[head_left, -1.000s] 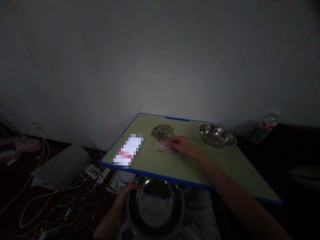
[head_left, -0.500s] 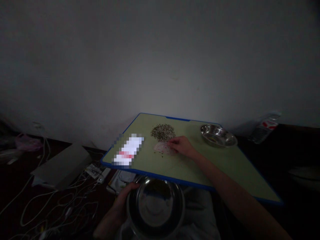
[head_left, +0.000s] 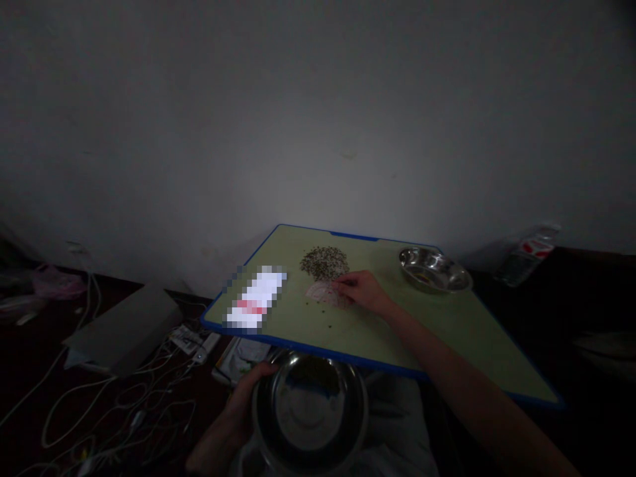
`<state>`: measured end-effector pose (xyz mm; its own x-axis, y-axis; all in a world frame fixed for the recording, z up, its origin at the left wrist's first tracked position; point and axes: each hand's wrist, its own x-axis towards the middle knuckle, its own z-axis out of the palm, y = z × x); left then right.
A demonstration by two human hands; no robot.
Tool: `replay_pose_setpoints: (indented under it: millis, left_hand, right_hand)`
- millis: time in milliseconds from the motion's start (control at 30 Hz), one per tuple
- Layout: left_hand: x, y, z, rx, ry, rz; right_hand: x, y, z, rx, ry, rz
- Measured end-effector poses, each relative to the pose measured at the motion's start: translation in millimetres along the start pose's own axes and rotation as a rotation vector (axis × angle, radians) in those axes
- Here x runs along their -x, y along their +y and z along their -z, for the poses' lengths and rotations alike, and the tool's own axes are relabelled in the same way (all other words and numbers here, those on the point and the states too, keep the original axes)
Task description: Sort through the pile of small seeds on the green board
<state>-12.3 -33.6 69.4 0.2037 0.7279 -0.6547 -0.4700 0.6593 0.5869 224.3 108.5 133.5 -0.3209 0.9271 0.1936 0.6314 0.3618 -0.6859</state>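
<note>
My left hand point(head_left: 251, 391) is wrapped round the rim of a shiny metal bowl point(head_left: 311, 411), held below the table's front edge. Dark green bits lie in the bowl's far part. Over the table, my right hand point(head_left: 362, 290) has its fingers pinched together on a pale pink, flat, rounded piece point(head_left: 322, 292); I cannot make out what it is. Just beyond it spreads a pile of small dark and whitish grains point(head_left: 324, 263). A few loose dark grains lie on the near side of the pink piece.
The pale green table point(head_left: 387, 341) has a blue edge. On its left lies a lit phone point(head_left: 256, 299), blurred out. A second metal bowl point(head_left: 434, 270) stands at the right. A plastic bottle point(head_left: 529, 255) is beyond the right edge; tangled cables point(head_left: 134, 397) cover the floor at left.
One more dark grain now lies on the table in front of the pink piece, nearer the front edge. Both hands stay nearly where they were.
</note>
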Motion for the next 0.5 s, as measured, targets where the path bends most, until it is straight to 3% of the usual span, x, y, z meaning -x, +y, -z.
replay_pose_setpoints:
  millis: [500]
  left_hand:
    - [-0.3, -0.4, -1.0, 0.021, 0.012, 0.014]
  right_hand:
    - [-1.5, 3.4, -1.8, 0.048, 0.007, -0.005]
